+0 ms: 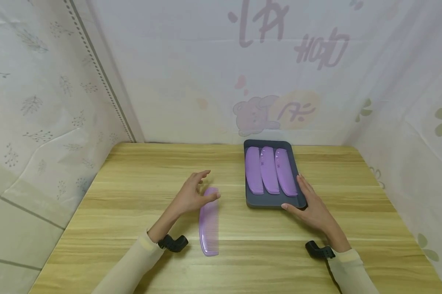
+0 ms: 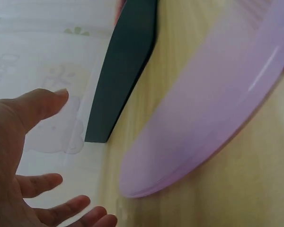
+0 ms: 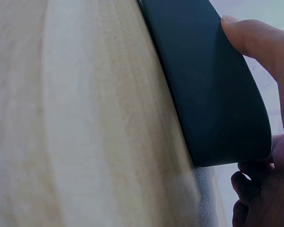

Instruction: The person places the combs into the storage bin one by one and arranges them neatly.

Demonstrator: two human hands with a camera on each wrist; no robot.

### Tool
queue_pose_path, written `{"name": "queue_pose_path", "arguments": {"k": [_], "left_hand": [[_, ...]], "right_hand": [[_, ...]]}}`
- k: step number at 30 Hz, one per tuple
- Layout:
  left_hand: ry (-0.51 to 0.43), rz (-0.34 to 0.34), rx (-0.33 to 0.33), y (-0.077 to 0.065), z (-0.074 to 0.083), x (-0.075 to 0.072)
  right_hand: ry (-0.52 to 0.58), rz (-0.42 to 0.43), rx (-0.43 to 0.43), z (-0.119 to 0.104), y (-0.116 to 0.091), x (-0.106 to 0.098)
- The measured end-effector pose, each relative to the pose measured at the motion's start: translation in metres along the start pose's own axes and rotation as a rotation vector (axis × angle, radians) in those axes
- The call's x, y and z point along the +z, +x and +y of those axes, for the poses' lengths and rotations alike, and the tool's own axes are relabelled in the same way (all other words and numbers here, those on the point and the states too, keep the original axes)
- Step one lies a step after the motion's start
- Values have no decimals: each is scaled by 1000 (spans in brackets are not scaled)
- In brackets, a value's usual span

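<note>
A translucent purple comb (image 1: 207,226) lies lengthwise on the wooden table, teeth facing right. Just over its far end is my left hand (image 1: 189,196), fingers and thumb spread apart with nothing between them. In the left wrist view, the comb (image 2: 194,127) is large beside the spread fingers. To the right stands a dark grey tray (image 1: 262,201) with three purple combs (image 1: 270,171) side by side in it. My right hand (image 1: 315,211) holds the tray's near right corner, thumb at the near rim and fingers along the right side. The right wrist view shows the thumb on the tray (image 3: 208,90) rim.
The wood-grain table (image 1: 132,204) reaches back to a printed cloth (image 1: 184,81), with more cloth along the left and right sides. Black wrist cameras (image 1: 174,243) are strapped at both sleeves.
</note>
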State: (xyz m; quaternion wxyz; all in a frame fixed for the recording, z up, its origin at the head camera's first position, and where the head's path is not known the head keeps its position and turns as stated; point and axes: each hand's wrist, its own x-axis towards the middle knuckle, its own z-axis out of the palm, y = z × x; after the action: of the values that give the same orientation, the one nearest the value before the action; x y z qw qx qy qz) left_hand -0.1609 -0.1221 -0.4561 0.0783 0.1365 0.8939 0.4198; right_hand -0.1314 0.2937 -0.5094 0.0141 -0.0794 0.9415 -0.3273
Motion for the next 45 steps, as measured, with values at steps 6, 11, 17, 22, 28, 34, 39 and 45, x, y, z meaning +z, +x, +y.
{"name": "queue_pose_path", "arguments": {"k": [6, 11, 17, 22, 28, 34, 39, 45], "left_hand": [[-52, -9, -70, -12, -4, 5], [-58, 9, -85, -22, -6, 12], [-114, 18, -122, -35, -4, 23], [-54, 62, -110, -39, -4, 32], [-4, 93, -136, -40, -2, 37], [47, 114, -134, -38, 2, 37], [101, 121, -143, -38, 5, 36], [125, 119, -177, -37, 9, 35]], "right_hand": [[4, -3, -4, 0, 0, 1], [2, 0, 0, -1, -1, 1], [0, -4, 1, 0, 0, 0], [0, -1, 5, 0, 0, -1], [0, -6, 9, 0, 0, 0], [1, -4, 13, -1, 0, 0], [3, -1, 5, 0, 0, 1], [0, -2, 4, 0, 0, 0]]}}
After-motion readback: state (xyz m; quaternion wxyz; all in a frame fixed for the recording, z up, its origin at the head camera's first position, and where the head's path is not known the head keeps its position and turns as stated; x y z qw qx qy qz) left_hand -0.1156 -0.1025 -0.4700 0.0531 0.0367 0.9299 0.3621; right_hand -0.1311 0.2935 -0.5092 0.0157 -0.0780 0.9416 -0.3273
